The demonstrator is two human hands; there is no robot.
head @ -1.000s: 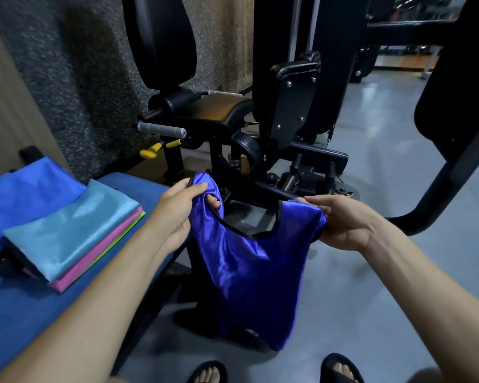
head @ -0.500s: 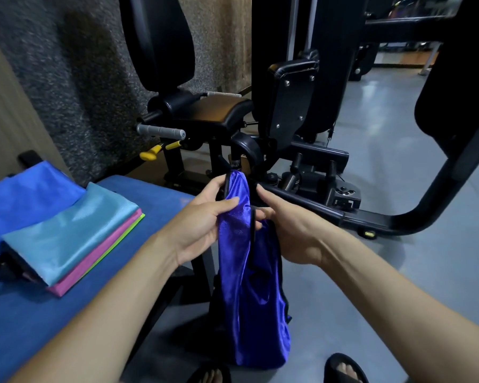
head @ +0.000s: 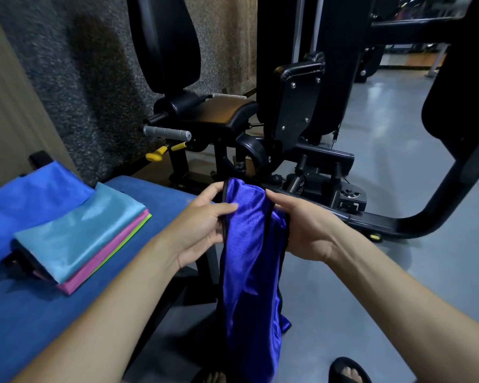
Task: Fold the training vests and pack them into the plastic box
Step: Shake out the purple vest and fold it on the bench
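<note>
Both hands gripping vest, hanging free

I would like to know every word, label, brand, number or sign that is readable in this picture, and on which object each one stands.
None: no text can be read in this view.
Royal blue vest held by the left hand and right hand: plain, no print visible.
Folded vests on the blue bench: plain.
Black gym machine: no legible label; small marks near its base are too blurred to read.
</note>
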